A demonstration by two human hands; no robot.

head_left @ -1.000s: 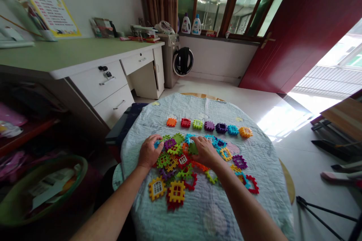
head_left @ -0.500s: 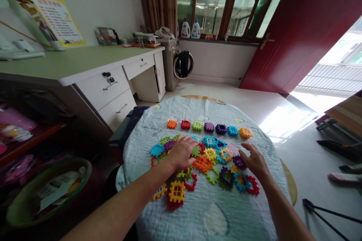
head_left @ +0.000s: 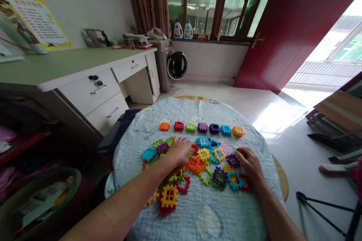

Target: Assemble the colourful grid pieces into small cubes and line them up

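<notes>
From your head camera, your left hand (head_left: 181, 150) lies over the pile of interlocking plastic pieces (head_left: 197, 165), its fingers bent down among them; whether it grasps one you cannot tell, as the hand hides what is beneath; your right hand (head_left: 251, 162) is loosely curled beside the purple piece (head_left: 233, 160), and its grip cannot be told either; beyond the pile, seven blocks stand in a spaced row, from orange block (head_left: 164, 126) to yellow-orange block (head_left: 238, 131), on the pale cloth (head_left: 237, 214).

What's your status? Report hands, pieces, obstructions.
Left hand over loose pieces. Right hand by a purple piece, grip unclear. Left forearm hides part of the pile.
</notes>
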